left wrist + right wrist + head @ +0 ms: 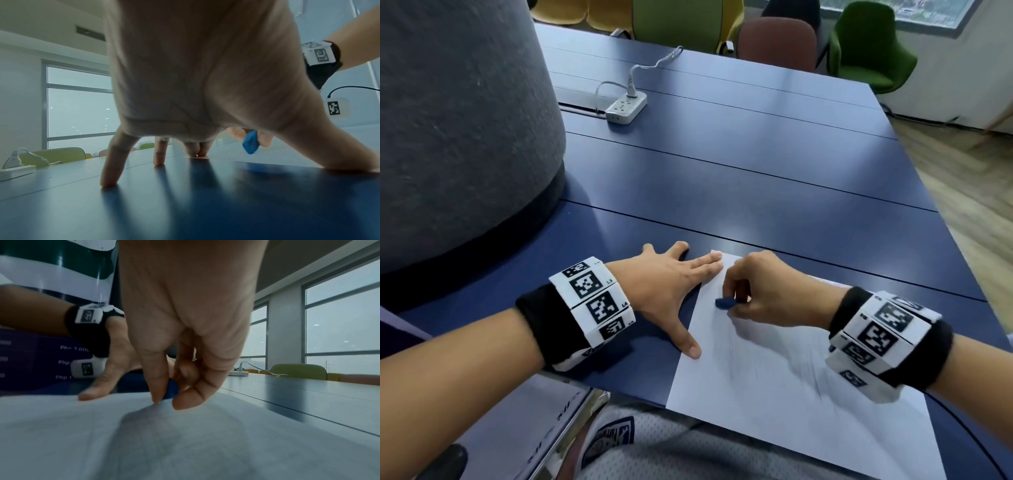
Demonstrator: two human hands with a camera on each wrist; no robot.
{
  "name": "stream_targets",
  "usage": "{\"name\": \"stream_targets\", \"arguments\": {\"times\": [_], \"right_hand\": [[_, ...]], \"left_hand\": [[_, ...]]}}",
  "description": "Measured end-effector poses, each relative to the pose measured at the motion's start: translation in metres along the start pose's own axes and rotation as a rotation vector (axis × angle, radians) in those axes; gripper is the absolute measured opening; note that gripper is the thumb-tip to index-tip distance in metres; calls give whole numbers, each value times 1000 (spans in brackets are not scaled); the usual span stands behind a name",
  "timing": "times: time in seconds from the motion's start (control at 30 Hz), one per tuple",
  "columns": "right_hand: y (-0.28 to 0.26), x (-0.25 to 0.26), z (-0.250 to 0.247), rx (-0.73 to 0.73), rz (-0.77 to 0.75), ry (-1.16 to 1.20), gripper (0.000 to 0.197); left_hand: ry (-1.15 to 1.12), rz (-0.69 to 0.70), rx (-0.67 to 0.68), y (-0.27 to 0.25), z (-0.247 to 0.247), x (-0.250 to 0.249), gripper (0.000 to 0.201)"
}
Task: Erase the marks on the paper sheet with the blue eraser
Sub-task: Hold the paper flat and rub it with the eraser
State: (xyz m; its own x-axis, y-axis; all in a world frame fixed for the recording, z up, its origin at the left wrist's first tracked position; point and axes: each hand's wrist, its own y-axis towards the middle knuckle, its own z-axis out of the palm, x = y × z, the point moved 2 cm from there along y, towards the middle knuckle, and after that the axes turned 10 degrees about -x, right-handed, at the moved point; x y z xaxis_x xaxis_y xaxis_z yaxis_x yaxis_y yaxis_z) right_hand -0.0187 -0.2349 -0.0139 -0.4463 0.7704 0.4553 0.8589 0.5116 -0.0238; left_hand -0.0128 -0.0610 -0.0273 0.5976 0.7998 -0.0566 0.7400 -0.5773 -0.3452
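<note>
Most of the erasing apparently left to do, judging from the head view. Blue surface (756, 164) filling the middle of the frame, carrying the white paper sheet (774, 404) at lower right, its near edge hanging past the surface edge toward the bottom of the frame. Faint grey pencil marks (736, 346) smeared down the sheet below centre, with a darker streak toward lower right beside the right wristband; too blurred to tell how much is already rubbed out. Upper strip of the sheet, around the eraser, seemingly paler, so perhaps only a first patch done.

Left hand (664, 284) at centre left, spread flat with straight fingers: thumb tip pressing the sheet's left edge, two fingertips resting on its far corner, the remaining fingers on the bare surface. Holding nothing, only pinning the paper.

Right hand (767, 291) just right of centre, clenched in a pinch round the blue eraser (726, 303), thumb on one side and fingers (156, 386) on the other. Eraser poking out to the left of the fingertips, low over the upper part of the sheet; from the right wrist view, at or just above the paper, contact hard to confirm. Marks lying below the eraser, toward the bottom of the frame.
</note>
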Motion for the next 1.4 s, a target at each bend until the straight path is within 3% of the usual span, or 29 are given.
{"name": "stream_targets", "arguments": {"times": [0.17, 0.33, 0.47, 0.63, 0.8, 0.97, 1.13, 1.3, 1.4], "right_hand": [[12, -8, -8, -87, 29, -32, 18], [-5, 9, -1, 61, -82, -35, 13], [4, 2, -6, -47, -27, -32, 16], [-12, 17, 3, 198, -80, 0, 9], [3, 10, -4, 75, -57, 34, 17], [-16, 24, 6, 314, -87, -13, 10], [-5, 15, -1, 167, 10, 42, 13], [-21, 31, 11, 413, -96, 10, 11], [-6, 21, 1, 291, 11, 58, 13]], "left_hand": [[4, 5, 23, 0, 1, 0, 144], [5, -5, 42, -2, 1, -2, 147], [-8, -4, 55, -1, 2, -1, 151], [1, -12, 66, 0, 3, -1, 150], [-36, -6, 43, -1, 4, 0, 150], [-12, -15, 61, -1, 4, -1, 149], [-29, -16, 51, -1, 4, 1, 150], [-25, -19, 61, -2, 3, 0, 149], [-38, -17, 54, -1, 4, 1, 149]]}}
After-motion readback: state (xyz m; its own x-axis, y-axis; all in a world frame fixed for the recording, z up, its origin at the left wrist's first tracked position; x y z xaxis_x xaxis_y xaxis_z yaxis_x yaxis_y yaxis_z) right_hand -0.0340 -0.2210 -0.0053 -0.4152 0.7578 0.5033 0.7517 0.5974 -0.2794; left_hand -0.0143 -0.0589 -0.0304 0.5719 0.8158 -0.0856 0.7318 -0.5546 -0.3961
